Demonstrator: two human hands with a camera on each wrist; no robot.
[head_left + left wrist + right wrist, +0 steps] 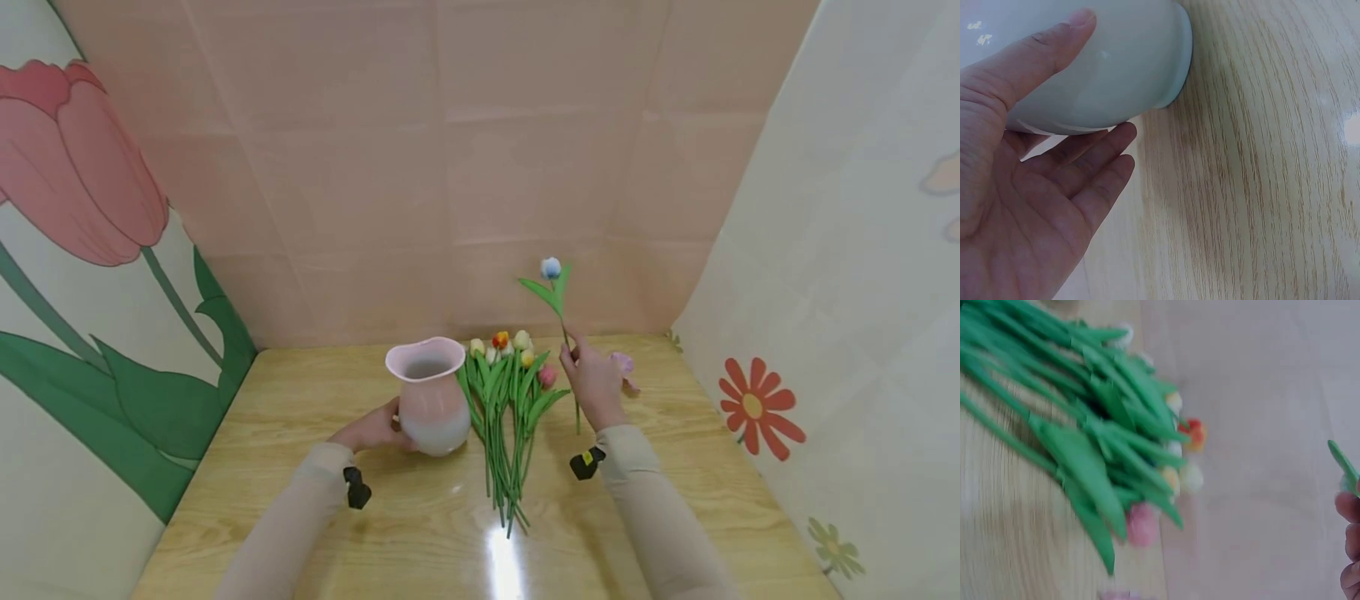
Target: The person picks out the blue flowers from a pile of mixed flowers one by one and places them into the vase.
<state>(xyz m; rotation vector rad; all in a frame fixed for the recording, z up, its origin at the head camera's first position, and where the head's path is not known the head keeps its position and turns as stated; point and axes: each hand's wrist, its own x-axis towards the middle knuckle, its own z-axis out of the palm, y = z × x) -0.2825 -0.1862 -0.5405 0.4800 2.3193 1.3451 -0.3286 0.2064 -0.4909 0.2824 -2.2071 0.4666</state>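
A pink-and-white vase (435, 408) with a flared wavy rim is on the wooden table, and my left hand (375, 427) holds it from its left side. In the left wrist view the thumb of the left hand (1041, 156) lies along the pale vase (1116, 69), the other fingers on its far side. My right hand (596, 383) pinches the stem of a blue-and-white artificial tulip (551, 268), held upright above the table. The right wrist view catches only fingertips of the right hand (1352, 544) and a bit of green leaf (1341, 459).
Between the hands lies a bunch of artificial tulips (506, 408), yellow, white, orange and pink, stems toward me. A purple ribbon-like thing (624, 364) rests beyond the right hand. The wooden table (300, 383) meets a pink backdrop (360, 208); printed flower panels stand at both sides.
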